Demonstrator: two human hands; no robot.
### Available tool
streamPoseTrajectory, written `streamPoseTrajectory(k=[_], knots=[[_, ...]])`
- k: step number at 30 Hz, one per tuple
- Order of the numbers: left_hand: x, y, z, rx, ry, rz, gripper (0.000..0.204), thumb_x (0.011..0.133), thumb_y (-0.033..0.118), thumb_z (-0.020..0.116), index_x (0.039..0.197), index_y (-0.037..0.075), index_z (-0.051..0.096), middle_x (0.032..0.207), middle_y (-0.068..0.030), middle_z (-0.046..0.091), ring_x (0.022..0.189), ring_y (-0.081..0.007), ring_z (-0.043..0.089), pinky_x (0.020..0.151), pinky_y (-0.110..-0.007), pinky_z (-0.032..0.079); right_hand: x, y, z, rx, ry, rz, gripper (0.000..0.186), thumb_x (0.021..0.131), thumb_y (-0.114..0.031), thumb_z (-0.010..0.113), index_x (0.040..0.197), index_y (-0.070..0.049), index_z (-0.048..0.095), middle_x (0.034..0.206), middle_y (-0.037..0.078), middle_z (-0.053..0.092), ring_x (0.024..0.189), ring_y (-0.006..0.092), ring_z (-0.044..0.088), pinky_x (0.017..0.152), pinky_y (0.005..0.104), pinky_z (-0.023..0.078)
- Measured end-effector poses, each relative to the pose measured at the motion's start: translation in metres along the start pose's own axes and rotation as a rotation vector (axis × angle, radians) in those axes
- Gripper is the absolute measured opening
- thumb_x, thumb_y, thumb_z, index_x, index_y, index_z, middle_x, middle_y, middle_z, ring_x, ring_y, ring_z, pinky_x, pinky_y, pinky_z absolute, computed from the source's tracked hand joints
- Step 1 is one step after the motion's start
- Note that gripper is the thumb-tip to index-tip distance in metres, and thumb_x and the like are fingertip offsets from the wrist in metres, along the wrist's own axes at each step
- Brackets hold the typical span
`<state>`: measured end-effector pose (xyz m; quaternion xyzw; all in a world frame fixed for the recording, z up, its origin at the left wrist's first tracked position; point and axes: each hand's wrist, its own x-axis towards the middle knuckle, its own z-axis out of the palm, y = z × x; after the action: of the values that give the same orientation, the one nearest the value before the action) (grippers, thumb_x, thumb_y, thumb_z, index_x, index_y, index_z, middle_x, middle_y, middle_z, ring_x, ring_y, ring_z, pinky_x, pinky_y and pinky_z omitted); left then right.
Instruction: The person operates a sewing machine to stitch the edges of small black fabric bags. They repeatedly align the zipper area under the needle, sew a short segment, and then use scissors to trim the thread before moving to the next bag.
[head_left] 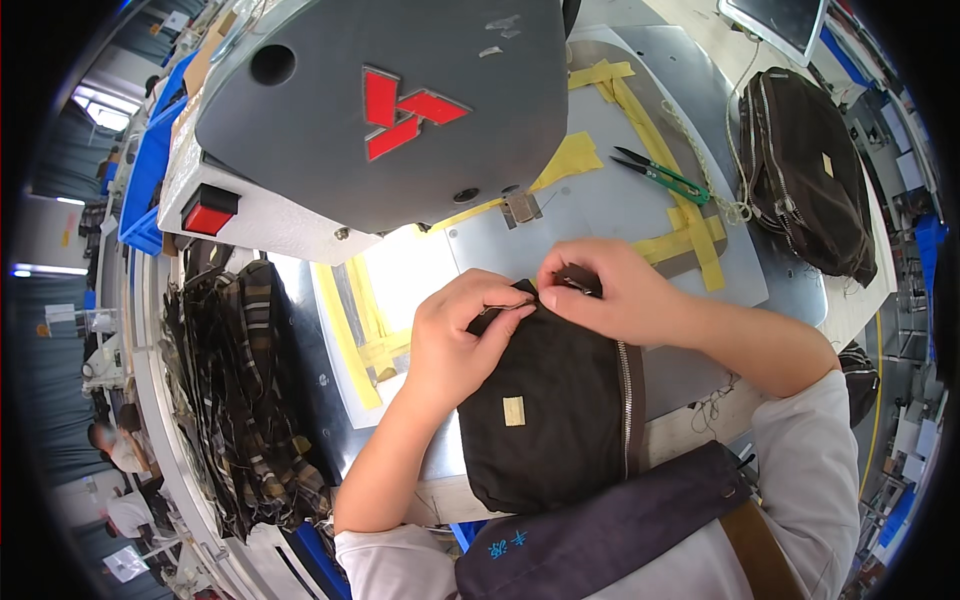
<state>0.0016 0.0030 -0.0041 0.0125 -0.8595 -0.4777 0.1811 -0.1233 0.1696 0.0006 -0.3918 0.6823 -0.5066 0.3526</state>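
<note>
- Light grey shirt (672, 572), loose, creased
- Short sleeves (805, 470) ending near elbows
- Dark purple apron (620, 515)
- Small blue lettering (507, 544) on apron
- Wide brown band (762, 548), right side
- Left hand (448, 335), right hand (607, 288) bare

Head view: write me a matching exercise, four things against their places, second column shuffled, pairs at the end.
Things
1. Green-handled snips
2. Nearer dark bag
3. Plaid fabric
4. Red switch

Places
A. Heaped along the left side
B. Mounted on a white panel
C. Lying to the right of the grey machine head
D. Pinched at its upper edge by the left hand and right hand

Pairs: 1-C, 2-D, 3-A, 4-B
</note>
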Motion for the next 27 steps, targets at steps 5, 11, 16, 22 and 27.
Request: streamPoseTrajectory(k=[5, 11, 16, 22, 27], knots=[[-0.003, 0.001, 0.002, 0.013, -0.028, -0.003, 0.013, 0.076, -0.004, 0.073, 0.085, 0.002, 0.066, 0.084, -0.0083, 0.067, 0.075, -0.0213, 0.066, 0.066, -0.029, 0.053, 0.013, -0.001, 0.000, 0.043, -0.052, 0.108, 0.010, 0.089, -0.011, 0.060, 0.090, -0.002, 0.060, 0.083, 0.001, 0.057, 0.076, 0.0074, 0.052, 0.066, 0.0265, 0.043], [0.000, -0.003, -0.008, -0.008, -0.006, -0.064, 0.013, 0.076, -0.003, 0.073, 0.084, 0.000, 0.064, 0.084, -0.0089, 0.067, 0.077, -0.0211, 0.066, 0.070, -0.029, 0.052, 0.002, 0.013, 0.004, 0.165, 0.119, -0.022, 0.015, 0.093, -0.017, 0.059, 0.095, -0.002, 0.061, 0.096, 0.009, 0.057, 0.087, 0.0157, 0.055, 0.076, 0.0297, 0.044], [0.002, -0.004, -0.013, 0.005, -0.023, -0.070, 0.012, 0.076, -0.003, 0.073, 0.084, -0.001, 0.064, 0.085, -0.0088, 0.067, 0.077, -0.0202, 0.065, 0.071, -0.029, 0.052, 0.005, 0.009, 0.003, -0.184, 0.197, -0.255, 0.013, 0.092, -0.015, 0.061, 0.094, -0.003, 0.064, 0.092, 0.010, 0.060, 0.082, 0.0256, 0.057, 0.074, 0.0335, 0.046], [-0.002, 0.001, -0.003, -0.154, 0.047, -0.294, 0.012, 0.077, -0.002, 0.074, 0.086, 0.000, 0.065, 0.086, -0.0087, 0.067, 0.079, -0.0185, 0.066, 0.073, -0.028, 0.053, 0.010, 0.008, 0.000, -0.281, 0.142, -0.395, 0.008, 0.085, -0.013, 0.067, 0.087, -0.005, 0.068, 0.083, 0.007, 0.060, 0.079, 0.0251, 0.059, 0.069, 0.0359, 0.048], [-0.001, -0.001, -0.004, -0.086, -0.024, -0.229, 0.013, 0.078, -0.003, 0.073, 0.089, 0.000, 0.066, 0.087, -0.0084, 0.068, 0.079, -0.0177, 0.066, 0.073, -0.027, 0.054, 0.010, 0.004, -0.008, -0.387, 0.065, -0.445, 0.008, 0.083, -0.014, 0.068, 0.088, -0.007, 0.069, 0.080, 0.006, 0.059, 0.077, 0.0265, 0.059, 0.069, 0.0364, 0.048]])
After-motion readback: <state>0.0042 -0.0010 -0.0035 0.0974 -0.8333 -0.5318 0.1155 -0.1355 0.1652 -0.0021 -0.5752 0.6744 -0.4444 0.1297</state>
